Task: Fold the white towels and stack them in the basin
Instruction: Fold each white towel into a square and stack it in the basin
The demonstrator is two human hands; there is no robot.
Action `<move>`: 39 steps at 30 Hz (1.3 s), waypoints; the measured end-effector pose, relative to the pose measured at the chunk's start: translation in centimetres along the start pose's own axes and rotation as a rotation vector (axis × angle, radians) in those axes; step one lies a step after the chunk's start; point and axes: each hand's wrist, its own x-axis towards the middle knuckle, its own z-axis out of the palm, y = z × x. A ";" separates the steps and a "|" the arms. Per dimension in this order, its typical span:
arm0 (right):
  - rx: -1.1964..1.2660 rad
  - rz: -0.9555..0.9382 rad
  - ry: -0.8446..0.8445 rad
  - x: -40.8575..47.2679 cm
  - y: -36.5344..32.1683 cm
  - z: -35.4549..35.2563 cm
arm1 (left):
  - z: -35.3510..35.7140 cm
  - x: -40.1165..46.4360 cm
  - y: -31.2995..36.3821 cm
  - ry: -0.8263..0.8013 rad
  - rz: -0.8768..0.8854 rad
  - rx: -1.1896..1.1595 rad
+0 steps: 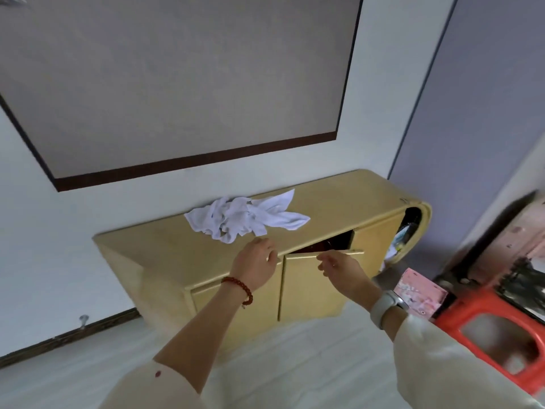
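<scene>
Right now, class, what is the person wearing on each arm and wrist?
Both arms wear loose cream sleeves pushed up the forearms. The left wrist carries a dark red bead bracelet; its sleeve bears a small red mark. The right wrist has a watch with a pale grey band.

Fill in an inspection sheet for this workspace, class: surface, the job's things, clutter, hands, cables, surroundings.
Surface: yellow cabinet top, one cabinet door ajar.
Job's things: white towels lie crumpled and unfolded on the cabinet top; no basin seen.
Clutter: pink box and red stool on the floor to the right.
Hands: left hand at the cabinet's front edge, fingers relaxed; right hand at the ajar door's top edge, grip unclear.
Cables: nothing seen.
Surroundings: white wall with a dark-framed panel.
</scene>
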 end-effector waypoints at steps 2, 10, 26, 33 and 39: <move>-0.012 0.038 -0.003 4.8 2.2 -0.6 | 2.8 4.8 -0.9 -0.032 0.009 -0.013; -0.001 0.101 -0.108 27.4 10.6 1.2 | 14.6 22.5 -7.8 -0.092 -0.177 -0.016; -0.081 0.490 -0.398 51.3 16.7 10.9 | 22.0 35.7 -15.2 -0.165 -0.540 -0.055; -0.135 -0.079 -0.551 53.0 11.9 7.7 | 20.7 40.8 -16.5 -0.281 -0.375 0.031; -0.308 -0.534 -0.589 58.2 6.7 -0.6 | 18.1 49.1 -13.8 -0.268 -0.230 -0.192</move>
